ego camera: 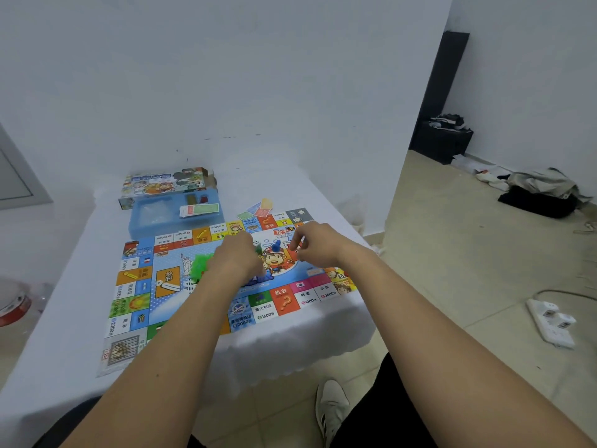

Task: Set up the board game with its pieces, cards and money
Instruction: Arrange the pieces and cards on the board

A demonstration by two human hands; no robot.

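Both hands worked at frame centre over the board [168,286], sorting pieces: left hand [234,253] curled on green pieces [200,265]; right hand [311,242] pinched, its contents unclear.

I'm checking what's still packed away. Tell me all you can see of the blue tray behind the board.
The blue tray is a shallow, translucent plastic insert with moulded compartments. It lies flat on the white tablecloth, between the game box and the board's far edge. Its right side holds a stack of cards and small dark pieces; the left looks mostly bare. Neither hand touches it.
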